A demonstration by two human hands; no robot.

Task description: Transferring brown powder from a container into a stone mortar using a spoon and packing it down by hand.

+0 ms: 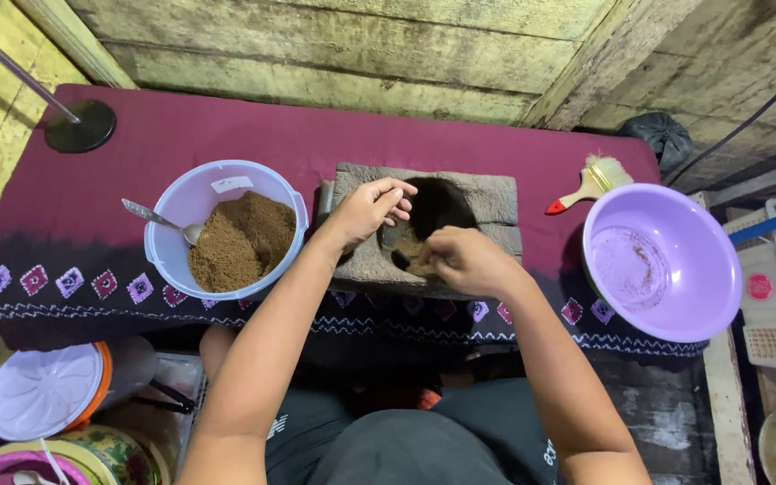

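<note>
Nearest, by the person's knees, a white round lid with an orange rim [44, 391] lies on the floor beside patterned bowls [92, 454]. On the bench [226, 126], draped in a maroon cloth, the right hand [462, 259] rests on the near edge of a grey stone mortar block [496, 202], its fingers curled narrow over a bit of brown powder; whether they pinch any I cannot tell. The left hand [368, 207] lies on the stone's left part, fingers bent loosely toward the dark hollow [437, 205] in the middle, holding nothing visible. Left of the stone stands a pale blue tub [199, 193] half full of brown powder [244, 241], a metal spoon [159, 220] leaning in it. To the right sits a lilac basin [675, 287] with only traces of powder. Behind it lies a small brush with a red handle [586, 187].
</note>
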